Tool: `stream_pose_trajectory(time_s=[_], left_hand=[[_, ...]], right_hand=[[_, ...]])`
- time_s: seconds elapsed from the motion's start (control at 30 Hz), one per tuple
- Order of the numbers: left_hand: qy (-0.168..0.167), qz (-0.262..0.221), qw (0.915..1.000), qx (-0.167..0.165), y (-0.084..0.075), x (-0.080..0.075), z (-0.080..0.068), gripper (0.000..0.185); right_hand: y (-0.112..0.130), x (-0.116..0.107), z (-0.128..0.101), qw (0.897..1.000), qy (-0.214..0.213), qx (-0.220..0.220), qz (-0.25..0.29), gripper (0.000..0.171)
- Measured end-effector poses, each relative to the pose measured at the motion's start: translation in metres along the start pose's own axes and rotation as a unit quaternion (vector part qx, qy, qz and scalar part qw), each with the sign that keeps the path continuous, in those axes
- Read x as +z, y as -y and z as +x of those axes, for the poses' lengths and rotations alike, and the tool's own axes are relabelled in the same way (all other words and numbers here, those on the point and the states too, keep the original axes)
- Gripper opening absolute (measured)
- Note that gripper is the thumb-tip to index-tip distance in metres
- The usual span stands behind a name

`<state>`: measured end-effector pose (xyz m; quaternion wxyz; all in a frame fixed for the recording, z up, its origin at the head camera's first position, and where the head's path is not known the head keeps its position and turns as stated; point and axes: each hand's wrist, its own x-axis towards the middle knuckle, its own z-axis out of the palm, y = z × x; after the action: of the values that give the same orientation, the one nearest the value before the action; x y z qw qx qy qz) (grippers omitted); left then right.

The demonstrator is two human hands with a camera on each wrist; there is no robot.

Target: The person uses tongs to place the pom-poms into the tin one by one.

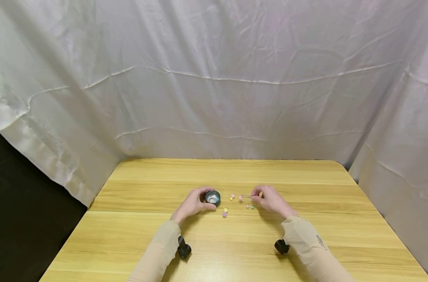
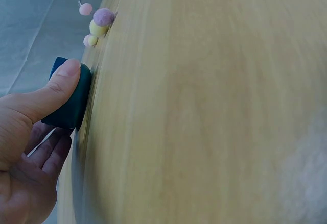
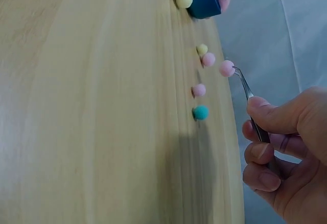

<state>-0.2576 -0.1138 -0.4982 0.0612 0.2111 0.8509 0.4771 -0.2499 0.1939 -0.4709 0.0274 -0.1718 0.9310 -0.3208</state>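
A small dark bowl (image 1: 212,195) with a silvery inside stands on the table; something pale blue lies in it. My left hand (image 1: 194,202) holds it from the left, thumb on the near side and fingers on the far side. My right hand (image 1: 271,200) pinches bent-tip metal tweezers (image 3: 247,88). At their tips a pink pompom (image 3: 227,69) hangs above the table. Between the hands lie a small yellow pompom (image 3: 202,49) touching a pink one, a smaller pink pompom (image 3: 199,90) and a teal pompom (image 3: 201,113).
Closer to the bowl, a larger yellow pompom (image 1: 225,210) and a purple pompom (image 1: 224,215) lie together. The wooden table (image 1: 235,250) has a grey-white curtain (image 1: 228,113) behind it. A black camera is strapped at each wrist.
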Motion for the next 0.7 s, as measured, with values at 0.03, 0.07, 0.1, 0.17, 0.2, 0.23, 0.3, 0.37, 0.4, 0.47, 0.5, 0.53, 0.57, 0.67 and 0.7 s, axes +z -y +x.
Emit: stream_pose_trajectory(time_s=[0.03,0.07,0.1,0.17,0.2,0.23,0.3,0.37,0.4,0.47,0.5,0.53,0.57,0.67,0.7], left_hand=[[0.0,0.002,1.0,0.001,0.0,0.0,0.0,0.065],[0.0,0.002,1.0,0.001,0.0,0.0,0.0,0.065],[0.0,0.002,1.0,0.001,0.0,0.0,0.0,0.065],[0.001,0.002,1.0,0.0,0.0,0.0,0.0,0.065],[0.001,0.002,1.0,-0.001,0.0,0.0,0.0,0.065],[0.001,0.001,1.0,-0.001,0.0,0.0,0.0,0.065],[0.001,-0.001,1.0,-0.003,0.0,0.0,-0.001,0.064],[0.002,0.0,1.0,-0.002,0.0,0.0,-0.001,0.064],[0.002,0.0,1.0,-0.002,0.0,0.0,-0.001,0.064],[0.002,0.001,1.0,-0.001,0.0,0.0,0.0,0.064],[0.002,0.001,1.0,-0.001,0.0,0.0,0.0,0.064],[0.002,0.001,1.0,0.0,0.0,0.0,0.0,0.064],[0.002,0.0,1.0,0.0,0.0,0.0,0.0,0.064],[0.002,0.0,1.0,0.002,0.0,0.0,0.0,0.064],[0.002,0.0,1.0,0.003,0.0,0.0,0.0,0.065]], right_hand=[[0.001,0.0,0.0,1.0,-0.001,0.0,0.0,0.006],[0.003,0.0,0.001,1.0,-0.002,-0.004,-0.001,0.006],[0.004,0.001,0.001,1.0,-0.002,-0.007,0.0,0.006],[0.007,0.002,0.002,1.0,-0.002,-0.008,0.005,0.006],[0.009,0.002,0.002,1.0,-0.002,-0.009,0.008,0.006],[0.011,0.002,0.003,1.0,-0.002,-0.012,0.008,0.006],[0.014,0.003,0.003,1.0,-0.003,-0.019,0.01,0.005],[0.018,0.004,0.004,1.0,-0.005,-0.02,0.009,0.005],[0.019,0.005,0.004,1.0,-0.006,-0.022,0.006,0.005],[0.022,0.006,0.005,1.0,-0.006,-0.025,0.003,0.005],[0.023,0.006,0.006,1.0,-0.005,-0.025,0.003,0.005],[0.024,0.007,0.006,1.0,-0.005,-0.025,0.004,0.005],[0.026,0.008,0.007,1.0,-0.004,-0.027,0.005,0.006],[0.03,0.01,0.009,0.999,-0.004,-0.029,0.013,0.006],[0.031,0.01,0.009,0.999,-0.005,-0.031,0.015,0.006]])
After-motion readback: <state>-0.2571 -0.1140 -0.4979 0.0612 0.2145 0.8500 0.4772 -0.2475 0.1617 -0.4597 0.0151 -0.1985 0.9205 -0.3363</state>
